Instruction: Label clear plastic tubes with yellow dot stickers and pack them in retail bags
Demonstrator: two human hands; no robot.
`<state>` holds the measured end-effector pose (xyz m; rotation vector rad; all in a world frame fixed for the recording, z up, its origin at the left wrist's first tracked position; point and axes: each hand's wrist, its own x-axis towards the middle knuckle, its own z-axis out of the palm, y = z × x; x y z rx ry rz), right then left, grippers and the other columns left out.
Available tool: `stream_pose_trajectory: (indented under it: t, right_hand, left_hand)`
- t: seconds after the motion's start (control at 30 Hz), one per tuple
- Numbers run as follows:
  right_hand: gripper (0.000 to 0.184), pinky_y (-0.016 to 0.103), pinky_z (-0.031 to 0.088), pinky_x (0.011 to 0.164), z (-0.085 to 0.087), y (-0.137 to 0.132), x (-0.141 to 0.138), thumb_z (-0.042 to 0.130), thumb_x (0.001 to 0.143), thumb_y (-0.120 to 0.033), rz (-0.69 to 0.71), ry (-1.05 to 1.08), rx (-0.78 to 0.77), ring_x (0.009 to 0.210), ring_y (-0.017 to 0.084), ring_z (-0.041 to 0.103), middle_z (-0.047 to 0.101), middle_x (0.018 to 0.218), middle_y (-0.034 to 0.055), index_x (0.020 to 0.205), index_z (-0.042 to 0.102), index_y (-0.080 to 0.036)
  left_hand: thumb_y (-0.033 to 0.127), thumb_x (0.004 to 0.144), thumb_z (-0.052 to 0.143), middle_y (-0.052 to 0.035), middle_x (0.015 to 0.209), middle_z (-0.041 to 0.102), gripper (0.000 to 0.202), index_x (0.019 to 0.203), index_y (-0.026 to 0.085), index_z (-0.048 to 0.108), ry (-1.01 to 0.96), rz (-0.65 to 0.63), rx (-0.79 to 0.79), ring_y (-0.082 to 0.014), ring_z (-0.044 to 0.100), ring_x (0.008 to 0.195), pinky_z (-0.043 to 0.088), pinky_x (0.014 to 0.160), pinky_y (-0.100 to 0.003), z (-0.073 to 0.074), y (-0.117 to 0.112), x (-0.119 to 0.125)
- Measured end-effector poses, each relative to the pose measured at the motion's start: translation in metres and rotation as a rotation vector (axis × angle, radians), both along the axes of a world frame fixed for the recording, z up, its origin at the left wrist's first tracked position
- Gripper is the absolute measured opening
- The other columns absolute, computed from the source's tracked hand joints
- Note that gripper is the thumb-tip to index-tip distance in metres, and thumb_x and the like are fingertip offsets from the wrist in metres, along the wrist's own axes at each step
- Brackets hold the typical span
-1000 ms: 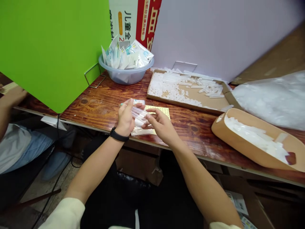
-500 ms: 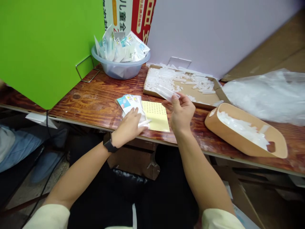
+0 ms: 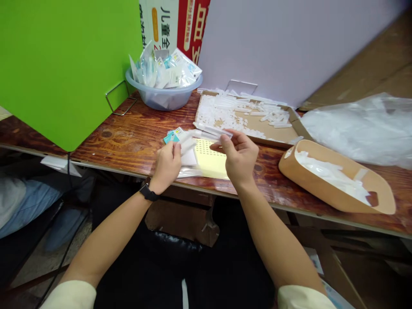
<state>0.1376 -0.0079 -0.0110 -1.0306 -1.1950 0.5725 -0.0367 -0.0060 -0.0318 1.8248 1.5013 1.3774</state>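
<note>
My left hand (image 3: pixel 168 163) is closed, thumb against fingers, on a clear plastic bag (image 3: pixel 187 144) that stands up from a small stack of printed cards (image 3: pixel 171 136) and bags at the table's front edge. Blur hides whether a card is inside that bag. My right hand (image 3: pixel 240 156) pinches clear plastic tubes (image 3: pixel 212 130), which point left toward the bag. Their exact number is not plain. Beneath and between both hands lies a yellow sticker sheet (image 3: pixel 212 165) with rows of small round dots.
Behind is a blue basin (image 3: pixel 167 96) of filled packets. A shallow cardboard tray (image 3: pixel 273 134) holds small clear plastic pieces. To the right stand a tan scoop-shaped bin (image 3: pixel 322 195) of clear pieces and a large plastic bag (image 3: pixel 363 133). A green panel (image 3: pixel 64 64) rises at left.
My left hand has gone from lying flat on the card stack to gripping a clear bag lifted from it. My right hand has brought the tubes slightly lower and to the left.
</note>
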Motion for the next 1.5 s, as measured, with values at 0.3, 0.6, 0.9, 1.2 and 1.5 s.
stream_pose_trajectory:
  t: [0.3, 0.6, 0.9, 1.2, 1.5]
  right_hand:
    - [0.021, 0.031, 0.055, 0.067, 0.003, -0.016, -0.021, 0.057, 0.087, -0.031, -0.321, -0.671, 0.276, 0.068, 0.018, 0.067, 0.072, 0.081, 0.0081, 0.098, 0.066, -0.015]
    - [0.021, 0.03, 0.054, 0.067, -0.004, -0.013, -0.029, 0.054, 0.089, -0.023, -0.393, -0.818, 0.4, 0.075, 0.02, 0.067, 0.072, 0.088, 0.0125, 0.103, 0.065, -0.011]
    - [0.024, 0.032, 0.053, 0.071, -0.008, 0.001, -0.025, 0.059, 0.082, -0.033, -0.144, -0.186, 0.056, 0.082, 0.019, 0.065, 0.071, 0.098, 0.008, 0.099, 0.068, -0.018]
    - [0.043, 0.032, 0.054, 0.067, -0.009, 0.012, -0.026, 0.067, 0.073, -0.047, -0.008, 0.339, -0.133, 0.08, 0.02, 0.067, 0.069, 0.1, 0.0113, 0.103, 0.063, -0.016]
    - [0.036, 0.042, 0.048, 0.093, -0.012, -0.011, -0.049, 0.062, 0.083, -0.042, 0.148, -0.024, -0.065, 0.103, 0.024, 0.063, 0.067, 0.11, 0.0107, 0.108, 0.066, -0.018]
  left_hand:
    - [0.026, 0.094, 0.038, -0.0105, 0.082, 0.069, 0.02, 0.077, 0.021, 0.047, -0.067, 0.181, 0.083, -0.0236, 0.065, 0.076, 0.047, 0.07, -0.036, 0.007, 0.022, 0.009]
    - [0.032, 0.097, 0.029, -0.018, 0.12, 0.064, 0.035, 0.114, 0.014, 0.054, -0.038, 0.105, 0.308, -0.0254, 0.062, 0.11, 0.049, 0.092, -0.041, 0.005, 0.018, 0.031]
    - [0.025, 0.094, 0.038, -0.0123, 0.141, 0.048, 0.028, 0.109, 0.019, 0.061, -0.197, -0.338, 0.393, -0.0231, 0.038, 0.137, 0.022, 0.118, -0.049, 0.009, -0.008, 0.059]
    - [0.037, 0.083, 0.061, -0.0163, 0.153, 0.029, 0.055, 0.131, 0.018, 0.041, -0.759, -0.141, 0.172, -0.0268, 0.023, 0.143, 0.021, 0.117, -0.047, 0.021, -0.006, 0.062]
    - [0.031, 0.065, 0.076, -0.009, 0.086, 0.07, 0.036, 0.091, 0.01, 0.062, -1.457, -0.317, -0.289, -0.023, 0.068, 0.084, 0.05, 0.089, -0.037, 0.038, 0.026, 0.036]
